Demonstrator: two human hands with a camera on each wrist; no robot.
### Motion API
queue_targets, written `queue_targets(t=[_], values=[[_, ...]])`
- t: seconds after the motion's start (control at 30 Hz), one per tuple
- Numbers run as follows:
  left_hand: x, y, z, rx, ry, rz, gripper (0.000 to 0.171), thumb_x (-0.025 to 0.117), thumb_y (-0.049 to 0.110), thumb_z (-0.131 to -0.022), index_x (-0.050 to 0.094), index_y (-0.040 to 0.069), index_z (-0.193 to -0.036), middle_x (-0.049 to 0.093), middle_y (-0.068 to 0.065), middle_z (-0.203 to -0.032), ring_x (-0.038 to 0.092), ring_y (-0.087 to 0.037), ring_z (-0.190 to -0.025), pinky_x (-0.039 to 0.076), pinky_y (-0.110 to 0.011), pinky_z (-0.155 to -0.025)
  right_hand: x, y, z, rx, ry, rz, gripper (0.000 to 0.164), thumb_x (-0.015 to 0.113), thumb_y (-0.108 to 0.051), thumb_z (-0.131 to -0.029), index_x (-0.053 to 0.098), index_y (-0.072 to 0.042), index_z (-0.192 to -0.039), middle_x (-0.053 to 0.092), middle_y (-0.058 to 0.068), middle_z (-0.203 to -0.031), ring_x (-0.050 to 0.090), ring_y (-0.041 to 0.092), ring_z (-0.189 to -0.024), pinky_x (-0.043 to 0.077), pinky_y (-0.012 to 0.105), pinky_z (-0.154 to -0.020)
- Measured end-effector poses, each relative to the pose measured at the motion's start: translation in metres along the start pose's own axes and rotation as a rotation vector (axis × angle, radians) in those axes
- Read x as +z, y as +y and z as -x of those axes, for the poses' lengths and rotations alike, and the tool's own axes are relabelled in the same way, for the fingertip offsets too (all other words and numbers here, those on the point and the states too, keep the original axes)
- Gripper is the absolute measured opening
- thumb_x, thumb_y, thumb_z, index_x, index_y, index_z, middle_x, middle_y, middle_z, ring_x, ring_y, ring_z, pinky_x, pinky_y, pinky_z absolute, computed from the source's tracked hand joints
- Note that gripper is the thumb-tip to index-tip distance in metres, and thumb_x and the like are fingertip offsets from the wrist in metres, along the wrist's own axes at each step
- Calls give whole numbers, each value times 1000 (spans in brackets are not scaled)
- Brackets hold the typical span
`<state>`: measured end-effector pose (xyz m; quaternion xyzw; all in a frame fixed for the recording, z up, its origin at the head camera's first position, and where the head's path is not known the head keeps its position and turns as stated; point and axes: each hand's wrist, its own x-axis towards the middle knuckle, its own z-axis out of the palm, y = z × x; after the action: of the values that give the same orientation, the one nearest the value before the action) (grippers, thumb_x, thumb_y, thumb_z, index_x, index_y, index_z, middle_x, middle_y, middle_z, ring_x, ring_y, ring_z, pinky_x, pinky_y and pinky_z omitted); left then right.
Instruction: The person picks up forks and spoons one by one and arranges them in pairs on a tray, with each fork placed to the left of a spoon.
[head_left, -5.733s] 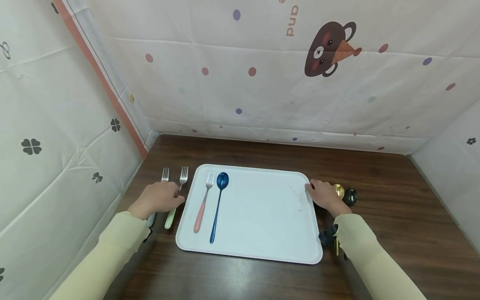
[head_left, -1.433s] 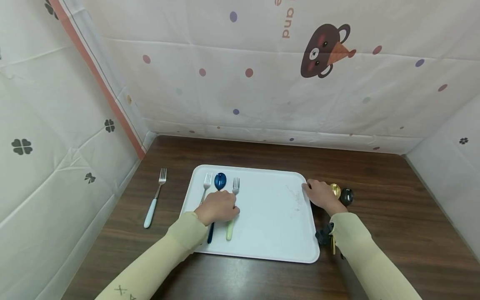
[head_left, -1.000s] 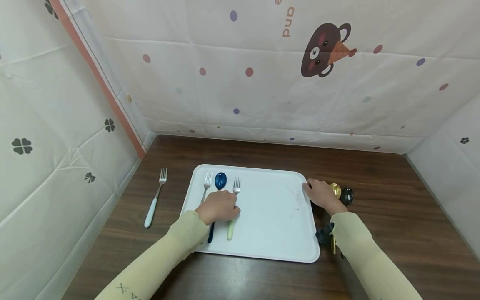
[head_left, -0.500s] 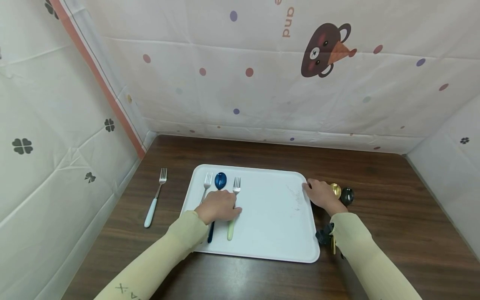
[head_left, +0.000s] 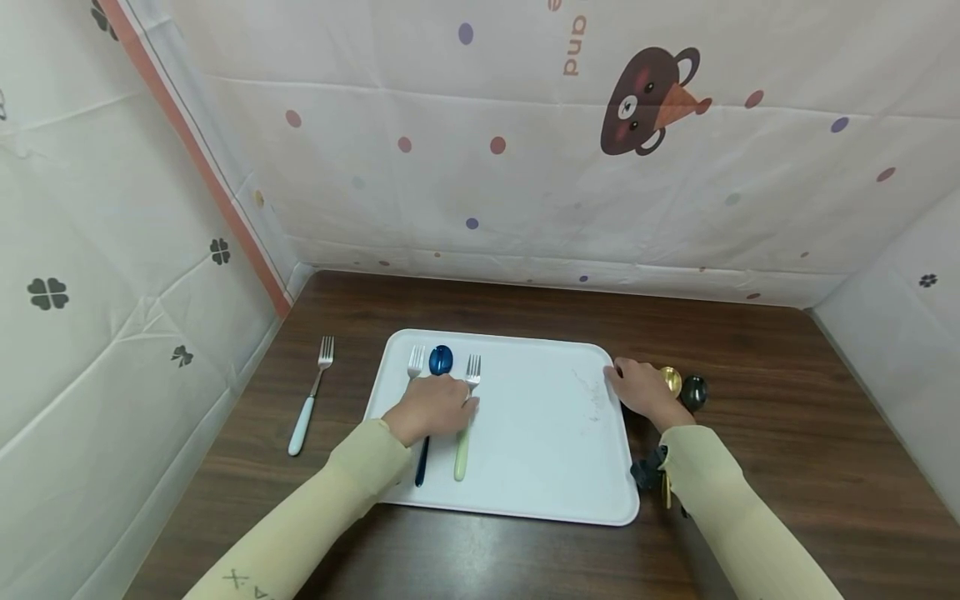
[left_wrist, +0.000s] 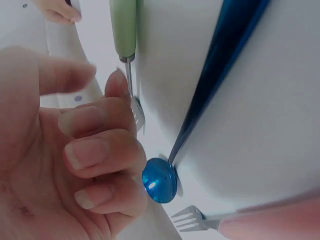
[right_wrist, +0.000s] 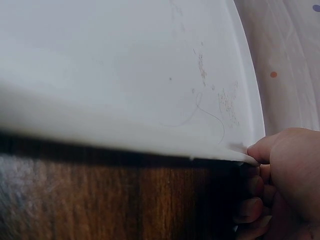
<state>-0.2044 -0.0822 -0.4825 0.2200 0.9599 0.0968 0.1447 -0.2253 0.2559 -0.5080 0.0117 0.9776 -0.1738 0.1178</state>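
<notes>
A white tray (head_left: 547, 433) lies on the table, its right edge pinched by my right hand (head_left: 645, 392); the right wrist view shows the thumb (right_wrist: 262, 148) on top of the rim and fingers underneath. My left hand (head_left: 432, 408) hovers over the tray's left part, fingers loosely curled and thumb apart, index fingertip close to the neck of a green-handled fork (head_left: 461, 454). Left of that fork lies a blue spoon (head_left: 441, 360), partly covered by the hand. A pink-handled fork (left_wrist: 280, 220) is leftmost on the tray; its handle is hidden in the head view.
A fork with a pale blue handle (head_left: 303, 421) lies on the brown table (head_left: 525, 558) left of the tray. Beyond the right hand are a gold spoon (head_left: 671, 381) and a black spoon (head_left: 694, 392), handles mostly hidden. Patterned cloth (head_left: 360, 217) hangs behind the table.
The green-handled fork came from the table onto the tray with my left hand. Since half a second ago that hand has let go and lifted slightly. My right hand stays at the tray edge.
</notes>
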Motion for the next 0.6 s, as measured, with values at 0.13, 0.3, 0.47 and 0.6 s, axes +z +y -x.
queue_targets(t=[0.13, 0.3, 0.47, 0.6], values=[[-3, -3, 1, -32, 25, 9, 44, 44, 37, -100, 53, 15, -62, 43, -1, -53, 46, -16, -49, 40, -35, -58, 0, -1, 0, 1, 2, 1, 51, 36, -33, -103, 46, 6, -134, 56, 31, -127, 59, 40, -105, 46, 57, -93], [-6, -8, 4, -62, 45, 28, 40, 45, 36, -99, 56, 13, -68, 43, -3, -55, 48, -18, -50, 36, -30, -52, 1, -1, 0, 4, 3, 1, 52, 36, -34, -103, 44, 6, -136, 54, 32, -130, 58, 43, -111, 44, 58, -95], [-10, -16, 6, -83, 52, 34, 40, 46, 35, -99, 60, 13, -69, 44, -3, -56, 47, -18, -51, 35, -29, -51, 0, -1, 1, 5, 0, -3, 53, 35, -34, -103, 45, 7, -135, 54, 32, -130, 58, 43, -110, 44, 58, -95], [-16, -23, 8, -88, 54, 18, 39, 45, 35, -100, 61, 12, -73, 44, -3, -57, 47, -18, -54, 34, -28, -50, -1, -2, 1, 7, -3, -4, 52, 35, -34, -103, 45, 7, -135, 54, 32, -129, 58, 42, -109, 44, 58, -94]])
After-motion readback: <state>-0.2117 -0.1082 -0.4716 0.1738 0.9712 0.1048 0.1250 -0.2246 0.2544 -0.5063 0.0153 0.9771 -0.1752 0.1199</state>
